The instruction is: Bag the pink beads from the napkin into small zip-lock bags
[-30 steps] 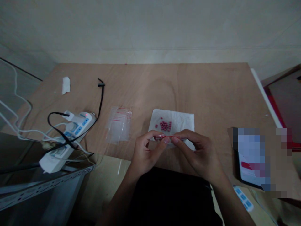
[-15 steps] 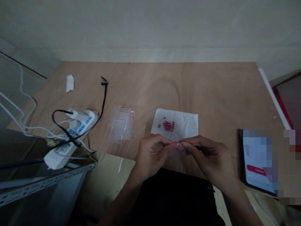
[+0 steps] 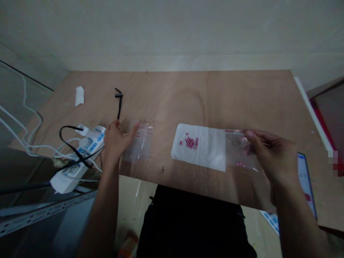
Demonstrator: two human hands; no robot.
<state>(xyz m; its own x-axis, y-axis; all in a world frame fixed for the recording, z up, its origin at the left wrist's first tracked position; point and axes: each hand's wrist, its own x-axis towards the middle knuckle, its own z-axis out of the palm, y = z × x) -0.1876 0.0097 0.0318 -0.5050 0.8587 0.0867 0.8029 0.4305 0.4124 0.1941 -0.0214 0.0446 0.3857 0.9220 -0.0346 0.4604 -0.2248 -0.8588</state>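
My right hand (image 3: 276,154) pinches the top edge of a clear zip bag (image 3: 232,148), just right of the white paper sheet (image 3: 211,147). A few small pink pellets (image 3: 240,164) show low inside that bag. More pink pellets (image 3: 190,142) lie in a cluster on the left part of the sheet, with a couple apart from it. My left hand (image 3: 115,141) is at the stack of clear zip bags (image 3: 139,147), thumb and fingers spread, its thumb over the stack's upper left corner. Whether it touches the bags I cannot tell.
A white power strip (image 3: 70,175) with tangled plugs and cables lies left of my left forearm. Behind that hand runs a black cable tie or strap (image 3: 119,104). A white scrap (image 3: 80,96) is at the back left. A phone (image 3: 307,182) lies beyond my right wrist.
My hands have parted from in front of the paper. The right has carried the zip bag to the right; the left has moved over to the bag stack.
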